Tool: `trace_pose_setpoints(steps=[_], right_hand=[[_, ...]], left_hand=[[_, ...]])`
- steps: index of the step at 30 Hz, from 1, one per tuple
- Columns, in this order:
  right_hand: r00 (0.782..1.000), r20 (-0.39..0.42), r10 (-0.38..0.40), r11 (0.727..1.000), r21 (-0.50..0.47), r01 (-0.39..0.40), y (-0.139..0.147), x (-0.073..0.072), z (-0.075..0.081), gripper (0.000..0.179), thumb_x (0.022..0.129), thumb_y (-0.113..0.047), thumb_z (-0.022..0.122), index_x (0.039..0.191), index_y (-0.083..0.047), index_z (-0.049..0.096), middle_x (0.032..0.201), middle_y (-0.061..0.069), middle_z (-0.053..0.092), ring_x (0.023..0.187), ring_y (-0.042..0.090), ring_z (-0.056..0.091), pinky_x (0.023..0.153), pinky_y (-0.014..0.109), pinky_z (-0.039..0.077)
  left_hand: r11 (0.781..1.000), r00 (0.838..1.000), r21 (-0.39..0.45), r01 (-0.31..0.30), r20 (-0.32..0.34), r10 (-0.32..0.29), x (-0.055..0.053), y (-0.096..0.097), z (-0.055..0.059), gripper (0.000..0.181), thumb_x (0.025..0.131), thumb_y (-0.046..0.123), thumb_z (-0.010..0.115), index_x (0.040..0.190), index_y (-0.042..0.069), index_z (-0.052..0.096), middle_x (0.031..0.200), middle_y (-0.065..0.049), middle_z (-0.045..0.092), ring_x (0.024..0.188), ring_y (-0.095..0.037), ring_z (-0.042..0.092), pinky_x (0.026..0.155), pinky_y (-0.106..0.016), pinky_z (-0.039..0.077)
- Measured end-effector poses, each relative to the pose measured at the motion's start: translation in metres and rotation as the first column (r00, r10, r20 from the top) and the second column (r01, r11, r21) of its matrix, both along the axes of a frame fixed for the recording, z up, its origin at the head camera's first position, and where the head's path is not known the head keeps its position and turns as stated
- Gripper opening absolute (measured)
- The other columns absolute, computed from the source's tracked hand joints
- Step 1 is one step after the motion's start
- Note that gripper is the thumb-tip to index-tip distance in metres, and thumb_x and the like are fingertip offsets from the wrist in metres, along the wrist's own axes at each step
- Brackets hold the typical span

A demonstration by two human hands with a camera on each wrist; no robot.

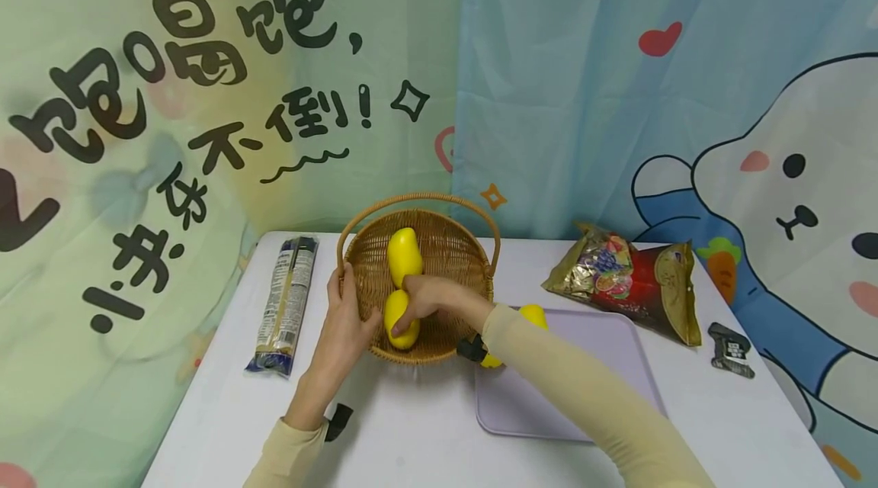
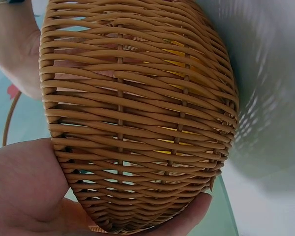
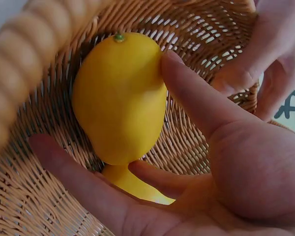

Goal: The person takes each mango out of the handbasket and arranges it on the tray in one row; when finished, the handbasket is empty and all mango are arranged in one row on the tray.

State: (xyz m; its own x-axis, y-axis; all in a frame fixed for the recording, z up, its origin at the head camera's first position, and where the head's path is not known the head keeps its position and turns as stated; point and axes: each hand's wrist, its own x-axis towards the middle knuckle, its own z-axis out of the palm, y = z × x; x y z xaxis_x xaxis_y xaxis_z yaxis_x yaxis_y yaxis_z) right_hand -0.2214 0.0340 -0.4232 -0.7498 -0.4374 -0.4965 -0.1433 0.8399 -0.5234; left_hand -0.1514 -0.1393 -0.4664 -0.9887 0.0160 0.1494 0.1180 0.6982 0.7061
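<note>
A wicker basket (image 1: 453,259) with an arched handle stands on the table, its opening toward me. My left hand (image 1: 348,328) grips it at the left side; in the left wrist view that hand (image 2: 29,187) lies along the woven wall. Inside are two yellow mangoes, one farther back (image 1: 403,250) and one nearer (image 1: 396,324). My right hand (image 1: 428,301) reaches into the basket over the nearer one. In the right wrist view its thumb touches a mango (image 3: 120,98) with a green stem spot, the other fingers spread around it. Another mango (image 3: 132,183) is partly hidden below.
A lilac tray (image 1: 535,415) lies right of the basket, under my right forearm. Yellow fruit (image 1: 533,315) on it is partly covered by the sleeve. Also on the table are a long packet (image 1: 283,305), a red-gold bag (image 1: 627,278) and a small dark packet (image 1: 731,351).
</note>
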Motion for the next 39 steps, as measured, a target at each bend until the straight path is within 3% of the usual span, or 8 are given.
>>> trace_pose_setpoints(steps=[6, 13, 21, 30, 35, 39], right_hand=[[0.999, -0.021, 0.024, 0.999, 0.039, -0.023, -0.006, 0.001, -0.002, 0.079, 0.076, -0.039, 0.089, 0.135, -0.003, 0.051, 0.107, 0.006, 0.061, 0.096, 0.020, 0.058, 0.089, 0.038, 0.055], [0.997, -0.056, 0.044, 0.998, 0.048, -0.042, -0.010, 0.006, -0.001, 0.080, 0.077, -0.032, 0.090, 0.139, -0.002, 0.049, 0.110, 0.008, 0.062, 0.098, 0.020, 0.058, 0.091, 0.037, 0.054], [1.000, 0.003, -0.020, 1.000, -0.004, 0.020, -0.007, 0.007, -0.004, 0.084, 0.076, -0.028, 0.091, 0.143, -0.007, 0.046, 0.111, 0.011, 0.060, 0.095, 0.024, 0.062, 0.078, 0.045, 0.062], [1.000, 0.007, -0.009, 0.999, -0.041, 0.010, 0.005, 0.005, -0.005, 0.086, 0.077, -0.026, 0.090, 0.148, -0.009, 0.044, 0.117, 0.012, 0.058, 0.097, 0.024, 0.063, 0.072, 0.040, 0.062], [0.998, 0.043, -0.038, 0.995, -0.089, 0.042, 0.014, 0.008, 0.000, 0.092, 0.077, -0.023, 0.090, 0.153, -0.010, 0.040, 0.130, 0.015, 0.055, 0.097, 0.025, 0.064, 0.071, 0.042, 0.063], [0.993, 0.098, -0.069, 0.986, -0.144, 0.083, 0.024, 0.008, 0.006, 0.098, 0.078, -0.021, 0.089, 0.158, -0.012, 0.033, 0.139, 0.017, 0.050, 0.098, 0.026, 0.065, 0.072, 0.047, 0.063]], left_hand=[[1.000, 1.000, -0.003, -0.002, -0.016, 0.002, 0.000, 0.000, 0.000, 0.090, 0.093, 0.008, 0.067, 0.161, -0.004, 0.010, 0.165, -0.029, 0.007, 0.092, -0.035, 0.064, 0.066, -0.029, 0.053], [1.000, 1.000, 0.012, 0.006, 0.001, -0.006, 0.001, 0.000, -0.001, 0.090, 0.093, 0.008, 0.067, 0.161, -0.004, 0.009, 0.166, -0.028, 0.005, 0.090, -0.034, 0.064, 0.063, -0.027, 0.051], [1.000, 1.000, 0.001, -0.004, -0.002, 0.004, 0.000, 0.000, -0.001, 0.090, 0.093, 0.009, 0.067, 0.161, -0.005, 0.010, 0.165, -0.029, 0.006, 0.096, -0.035, 0.064, 0.067, -0.030, 0.053], [1.000, 1.000, 0.004, -0.001, -0.014, 0.001, 0.001, 0.001, -0.001, 0.090, 0.093, 0.009, 0.068, 0.161, -0.005, 0.010, 0.165, -0.029, 0.007, 0.094, -0.036, 0.065, 0.070, -0.034, 0.056], [1.000, 1.000, -0.008, -0.011, -0.008, 0.011, 0.000, 0.001, -0.002, 0.089, 0.094, 0.012, 0.069, 0.161, -0.004, 0.012, 0.165, -0.029, 0.008, 0.103, -0.040, 0.065, 0.080, -0.042, 0.060], [1.000, 1.000, -0.010, -0.018, -0.001, 0.018, 0.000, 0.001, -0.002, 0.089, 0.094, 0.011, 0.069, 0.161, -0.003, 0.012, 0.165, -0.029, 0.008, 0.101, -0.039, 0.066, 0.078, -0.042, 0.059]])
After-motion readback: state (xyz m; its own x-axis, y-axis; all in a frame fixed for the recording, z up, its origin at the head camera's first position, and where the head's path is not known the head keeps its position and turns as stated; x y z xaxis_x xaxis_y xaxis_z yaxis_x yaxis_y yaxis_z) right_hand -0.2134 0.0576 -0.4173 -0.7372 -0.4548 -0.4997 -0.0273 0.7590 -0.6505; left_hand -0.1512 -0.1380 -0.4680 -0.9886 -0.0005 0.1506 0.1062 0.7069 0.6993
